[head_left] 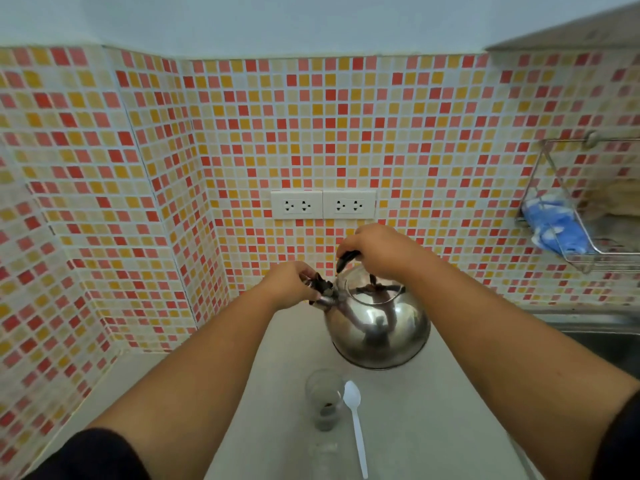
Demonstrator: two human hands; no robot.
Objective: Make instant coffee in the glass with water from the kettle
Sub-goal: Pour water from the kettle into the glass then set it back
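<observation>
A shiny steel kettle (pixel 379 327) stands on the grey counter (pixel 433 420), its spout pointing left. My right hand (pixel 379 251) is closed around its black handle on top. My left hand (pixel 289 284) pinches the black cap at the spout's tip. Nearer to me stands a clear glass (pixel 323 398) with dark coffee powder at its bottom. A white plastic spoon (pixel 356 424) lies just right of the glass, bowl towards the kettle.
Mosaic-tiled walls close in the counter at the back and left. Two double wall sockets (pixel 323 204) sit above the kettle. A wire rack (pixel 585 216) with a blue cloth hangs at right. A steel sink (pixel 602 336) begins at the counter's right edge.
</observation>
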